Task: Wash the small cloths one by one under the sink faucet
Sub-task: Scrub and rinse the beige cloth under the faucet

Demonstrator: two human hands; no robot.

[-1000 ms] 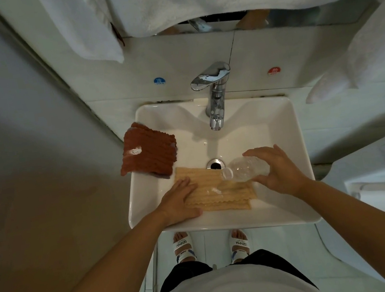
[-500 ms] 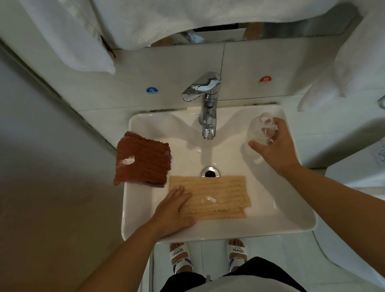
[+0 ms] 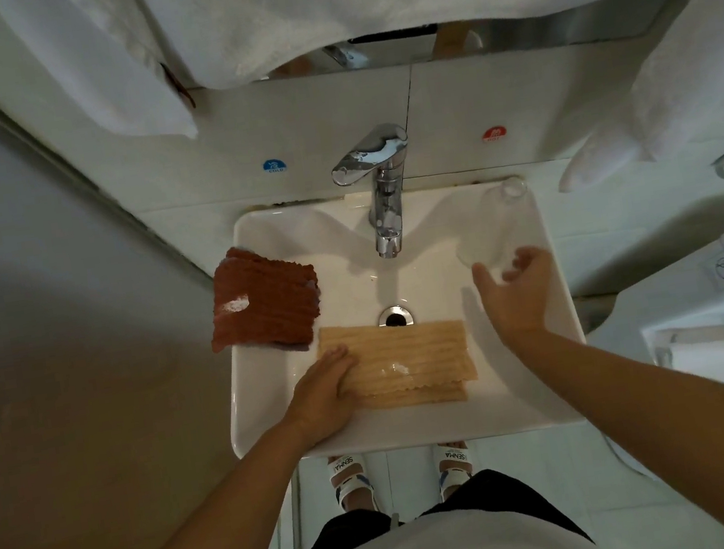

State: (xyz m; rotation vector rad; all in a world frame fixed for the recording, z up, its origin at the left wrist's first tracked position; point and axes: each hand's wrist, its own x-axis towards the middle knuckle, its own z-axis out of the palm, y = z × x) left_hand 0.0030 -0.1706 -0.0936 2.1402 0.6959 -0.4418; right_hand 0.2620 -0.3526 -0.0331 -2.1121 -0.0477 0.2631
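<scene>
Right now my left hand (image 3: pixel 324 397) lies flat, fingers straight, pressing the left end of the beige cloth (image 3: pixel 403 362), which is spread across the basin floor at about 6 o'clock from the drain (image 3: pixel 395 316). A small pale patch, probably soap, sits near its middle. My right hand (image 3: pixel 515 291) hovers at roughly 3 o'clock from the drain, fingers loosely spread and holding nothing that I can make out; a clear glass (image 3: pixel 484 253) seems to stand just beyond its fingertips, though it is hard to read against the white sink (image 3: pixel 564 338). The rust-brown cloth (image 3: pixel 264 305) is draped over the sink's left rim at about 9 o'clock, with a white smear on it.

As I judge it, the washing is barely begun: no water shows at the faucet (image 3: pixel 380 187), and neither cloth looks rinsed. Both still need a scrub and rinse under the spout, beige one first.
</scene>
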